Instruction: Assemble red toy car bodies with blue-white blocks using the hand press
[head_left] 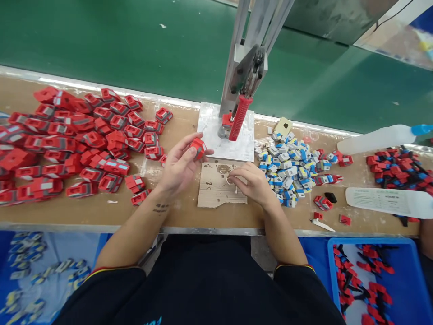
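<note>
My left hand is closed around a small red plastic toy car part, held between thumb and fingers left of the metal base plate. My right hand is in a pinch over a piece of cardboard with dark stains. A thin white stick, perhaps a cotton swab, shows below its fingertips; the rest is hidden by the fingers. Beyond the hands stands a toggle press with a red handle, and a red part sits beneath it.
Many red and grey car parts cover the left side. Right lie a heap of white, blue and yellow parts, white sticks, two plastic bottles, a white-handled blade and red-black pieces. A blue bin stands below right.
</note>
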A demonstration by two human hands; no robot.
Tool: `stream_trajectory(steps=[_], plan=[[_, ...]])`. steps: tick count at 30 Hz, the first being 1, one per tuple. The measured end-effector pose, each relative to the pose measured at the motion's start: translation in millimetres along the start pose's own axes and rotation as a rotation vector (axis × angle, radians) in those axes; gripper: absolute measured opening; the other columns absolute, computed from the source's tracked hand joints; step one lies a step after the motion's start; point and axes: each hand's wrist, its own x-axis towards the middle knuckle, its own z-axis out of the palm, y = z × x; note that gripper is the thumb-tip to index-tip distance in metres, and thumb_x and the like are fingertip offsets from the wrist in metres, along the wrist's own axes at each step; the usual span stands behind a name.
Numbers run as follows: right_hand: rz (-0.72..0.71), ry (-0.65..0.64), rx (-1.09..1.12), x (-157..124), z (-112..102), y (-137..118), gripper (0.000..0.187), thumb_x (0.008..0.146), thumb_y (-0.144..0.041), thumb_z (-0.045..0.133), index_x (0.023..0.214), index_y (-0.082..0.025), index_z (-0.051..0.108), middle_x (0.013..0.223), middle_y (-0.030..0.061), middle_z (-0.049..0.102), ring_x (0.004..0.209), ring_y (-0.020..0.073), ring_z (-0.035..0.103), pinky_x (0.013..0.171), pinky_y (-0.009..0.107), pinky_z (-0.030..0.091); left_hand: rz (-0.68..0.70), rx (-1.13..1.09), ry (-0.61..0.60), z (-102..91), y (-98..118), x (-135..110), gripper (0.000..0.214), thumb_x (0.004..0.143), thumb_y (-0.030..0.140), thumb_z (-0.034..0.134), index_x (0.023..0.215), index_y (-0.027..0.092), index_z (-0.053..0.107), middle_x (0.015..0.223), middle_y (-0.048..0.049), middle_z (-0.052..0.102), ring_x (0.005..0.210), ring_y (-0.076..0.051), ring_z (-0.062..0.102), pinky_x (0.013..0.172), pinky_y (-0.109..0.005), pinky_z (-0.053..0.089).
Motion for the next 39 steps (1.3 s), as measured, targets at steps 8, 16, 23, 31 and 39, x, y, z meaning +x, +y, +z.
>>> stream_trajectory(steps=[8,16,23,31,39], plan=[[0.093,0.077,0.179,-9,-2,0,0.01,0.099,-0.018,0.073,0.094,-0.026,0.076,0.084,0.0014,0.081,0.072,0.0172,0.067,0.069,0.033,0.054,0.009,-0.027,0.043,-3.9,-15,-7,0.045,0.07,0.039,0.103,0.1,0.023,0.073,0.085,0.0023,0.075,0.048,-0.003,0.055,0.046,-0.016,0.048],[0.328,0.23,0.336,-17,-11,7,0.011,0.089,-0.019,0.078,0.08,-0.023,0.072,0.072,-0.0009,0.074,0.057,0.0117,0.053,0.053,0.026,0.042,-0.109,-0.116,-0.003,-10.4,-19,-9,0.07,0.063,0.042,0.107,0.121,0.026,0.07,0.094,-0.0011,0.075,0.066,-0.012,0.07,0.056,-0.022,0.058],[0.421,0.213,0.331,-15,-10,6,0.012,0.085,-0.02,0.078,0.076,-0.023,0.071,0.07,-0.001,0.072,0.056,0.0118,0.053,0.053,0.027,0.041,0.007,0.138,-0.014,-12.5,-25,-12,0.056,0.084,0.047,0.093,0.129,0.023,0.07,0.107,-0.0071,0.079,0.089,-0.02,0.081,0.078,-0.031,0.069],[0.287,0.397,0.465,-1,-34,-7,0.017,0.086,-0.027,0.086,0.077,-0.025,0.071,0.07,-0.0017,0.072,0.061,0.0144,0.063,0.056,0.029,0.048,0.29,0.43,-0.03,-6.0,-31,-19,0.047,0.08,0.04,0.097,0.116,0.018,0.075,0.116,-0.0106,0.081,0.106,-0.022,0.081,0.094,-0.034,0.069],[0.131,0.592,0.604,35,-15,-33,0.022,0.091,-0.038,0.087,0.084,-0.027,0.069,0.069,-0.0036,0.068,0.063,0.0139,0.064,0.059,0.03,0.05,0.359,0.471,-0.111,-1.4,-33,-24,0.041,0.081,0.034,0.096,0.114,0.018,0.078,0.109,-0.01,0.082,0.098,-0.02,0.081,0.087,-0.031,0.069]])
